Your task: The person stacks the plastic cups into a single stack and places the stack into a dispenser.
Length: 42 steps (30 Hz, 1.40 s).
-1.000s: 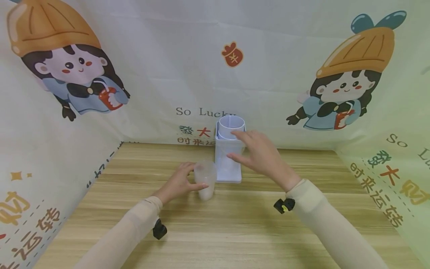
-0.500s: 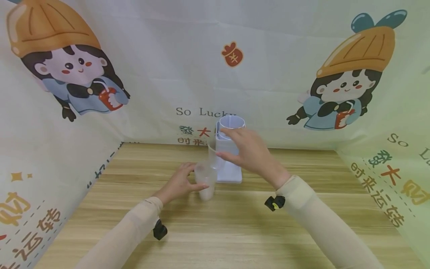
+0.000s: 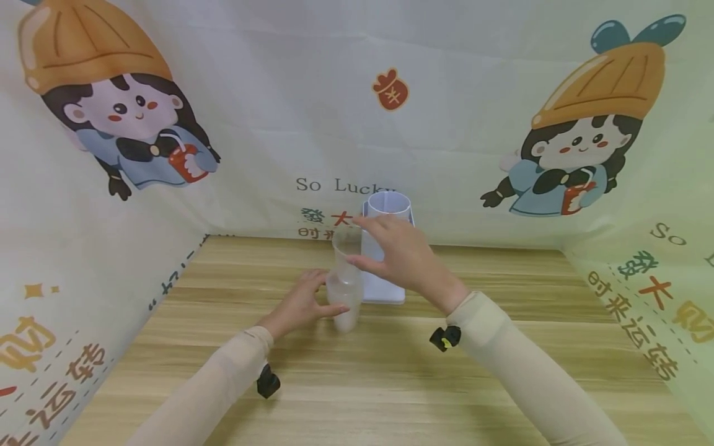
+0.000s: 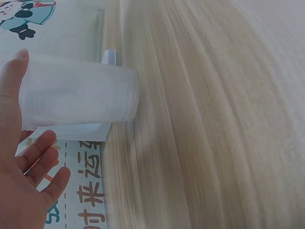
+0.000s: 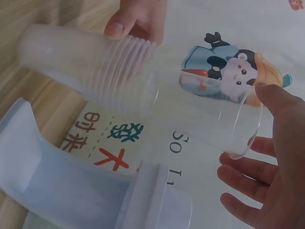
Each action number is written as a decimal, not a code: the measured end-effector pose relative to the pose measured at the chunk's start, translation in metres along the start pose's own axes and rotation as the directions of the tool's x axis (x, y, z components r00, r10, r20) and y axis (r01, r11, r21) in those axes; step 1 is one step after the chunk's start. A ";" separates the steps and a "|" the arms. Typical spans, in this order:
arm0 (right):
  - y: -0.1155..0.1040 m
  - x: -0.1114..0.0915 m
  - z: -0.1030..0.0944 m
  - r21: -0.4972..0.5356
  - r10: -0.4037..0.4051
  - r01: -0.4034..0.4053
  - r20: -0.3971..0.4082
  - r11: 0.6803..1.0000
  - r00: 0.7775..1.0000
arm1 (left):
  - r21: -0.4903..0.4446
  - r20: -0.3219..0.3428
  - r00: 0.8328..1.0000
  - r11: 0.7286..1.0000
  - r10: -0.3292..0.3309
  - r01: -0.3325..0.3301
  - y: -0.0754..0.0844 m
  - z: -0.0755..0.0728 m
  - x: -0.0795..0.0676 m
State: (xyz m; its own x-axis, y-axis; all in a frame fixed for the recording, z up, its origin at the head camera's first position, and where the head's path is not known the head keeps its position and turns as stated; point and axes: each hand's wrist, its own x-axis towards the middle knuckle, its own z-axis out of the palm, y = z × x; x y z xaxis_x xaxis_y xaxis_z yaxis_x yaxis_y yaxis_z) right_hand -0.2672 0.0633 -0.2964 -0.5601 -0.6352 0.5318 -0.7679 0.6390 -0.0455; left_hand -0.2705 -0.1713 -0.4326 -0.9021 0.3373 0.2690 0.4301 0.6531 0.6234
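My left hand (image 3: 301,305) grips an upright stack of clear plastic cups (image 3: 347,313) near its top, thumb in front. Several nested rims of the stack (image 5: 102,71) show in the right wrist view. Just above it, my right hand (image 3: 400,255) pinches a single clear plastic cup (image 5: 209,112) at the rim between thumb and fingers. That cup's base is at the stack's mouth; how far it reaches inside is hard to tell. In the left wrist view, the thumb lies across the stack (image 4: 81,90) while other fingers are partly hidden behind it.
Close behind the stack stands a white cup holder (image 3: 383,291) with a round tube (image 3: 388,203) on top, partly covered by my right hand. Patterned cloth walls (image 3: 268,93) border the wooden table (image 3: 357,384) at the back and sides.
My right hand has moved left from in front of the holder, carrying the single cup over the stack and down to its mouth. The left hand and stack stay nearly still.
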 end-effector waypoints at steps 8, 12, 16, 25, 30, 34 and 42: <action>-0.001 -0.001 0.011 -0.006 -0.020 0.020 -0.019 1.000 1.000 | -0.004 -0.010 1.000 1.000 0.015 -0.015 0.002 0.000 0.000; -0.001 -0.002 0.015 -0.007 -0.021 0.021 -0.012 1.000 1.000 | -0.004 -0.009 1.000 1.000 0.008 -0.008 0.002 0.001 0.000; -0.001 -0.003 0.018 -0.010 -0.019 0.019 0.006 1.000 1.000 | -0.006 -0.010 1.000 1.000 0.009 -0.009 0.003 0.000 -0.001; -0.003 -0.007 0.028 -0.020 -0.028 0.029 0.036 0.999 0.999 | 0.002 -0.022 0.999 0.999 0.035 -0.035 0.004 0.000 -0.003; -0.004 -0.009 0.034 -0.020 -0.012 0.014 0.067 1.000 0.998 | 0.011 -0.021 0.999 0.999 0.041 -0.041 0.005 0.000 -0.003; -0.004 -0.011 0.038 -0.017 -0.008 0.009 0.073 1.000 0.997 | 0.024 -0.017 0.999 0.999 0.031 -0.031 0.005 0.000 -0.003; -0.005 -0.015 0.044 -0.014 0.007 -0.005 0.099 1.000 0.995 | 0.024 -0.012 0.999 0.999 0.031 -0.031 0.006 -0.001 -0.003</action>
State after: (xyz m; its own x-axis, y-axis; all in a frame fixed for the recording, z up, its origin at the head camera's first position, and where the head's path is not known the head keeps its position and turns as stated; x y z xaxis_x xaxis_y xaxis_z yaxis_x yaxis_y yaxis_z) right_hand -0.2692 0.0505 -0.3411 -0.5933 -0.6705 0.4454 -0.7605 0.6483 -0.0370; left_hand -0.2649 -0.1687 -0.4290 -0.8887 0.3494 0.2969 0.4584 0.6587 0.5967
